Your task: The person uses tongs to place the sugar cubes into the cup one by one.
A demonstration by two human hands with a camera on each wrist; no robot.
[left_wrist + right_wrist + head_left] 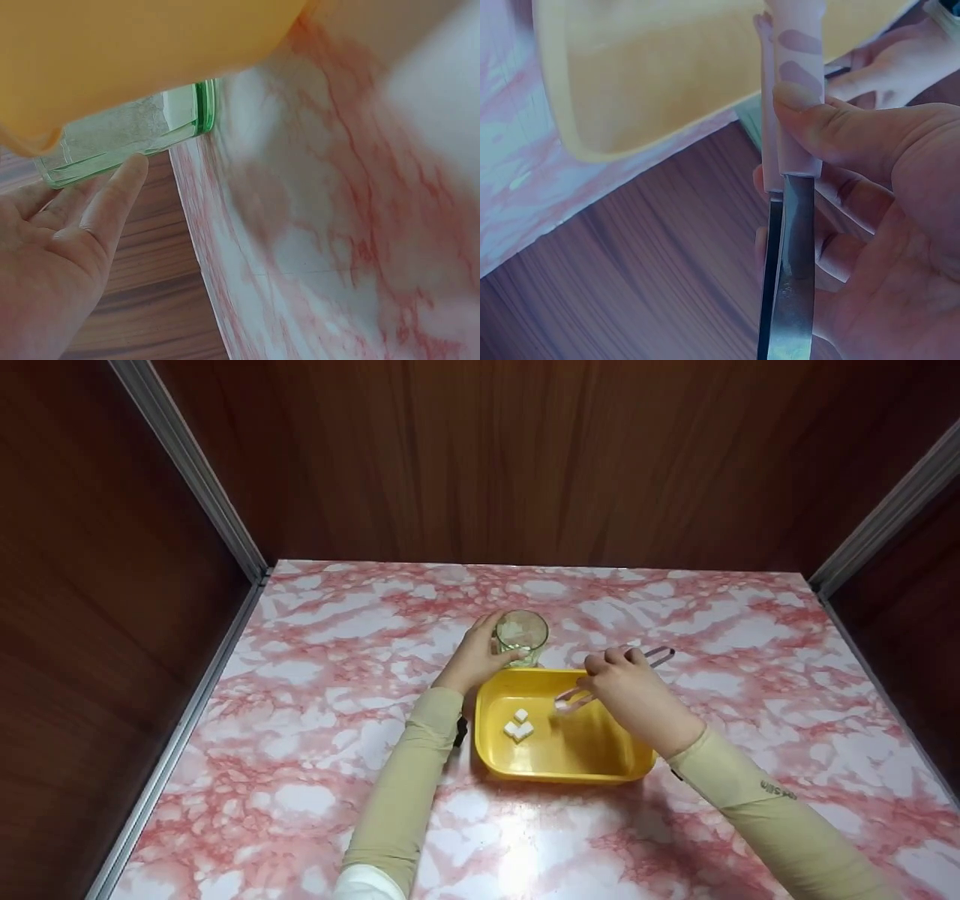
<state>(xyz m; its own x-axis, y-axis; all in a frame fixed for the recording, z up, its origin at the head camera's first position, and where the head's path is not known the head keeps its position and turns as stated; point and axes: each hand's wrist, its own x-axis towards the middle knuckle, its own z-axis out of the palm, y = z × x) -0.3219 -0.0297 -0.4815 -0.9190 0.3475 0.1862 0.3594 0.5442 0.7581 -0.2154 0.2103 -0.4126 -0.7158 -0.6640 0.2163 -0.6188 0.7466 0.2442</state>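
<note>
My left hand point(472, 658) holds a clear, greenish drinking glass point(534, 634) behind the yellow basin, with the thumb near its front and fingers round its far side. In the left wrist view, fingers lie along the wall of the glass point(124, 135). Above the basin's right half, my right hand point(637, 697) pinches metal tongs point(663, 656) with pale pink ends. At the tips of the tongs is a small white cube point(561, 705). Several more white cubes point(520, 715) lie together on the basin floor at left. The right wrist view shows the thumb pressing a pink arm of the tongs point(799, 142).
The yellow basin point(566, 777) sits on a table with a red and white marbled top point(315, 720). Dark wood-grain panels point(480, 457) stand behind and at both sides, joined by grey metal strips point(187, 465). The basin's back edge is right next to the glass.
</note>
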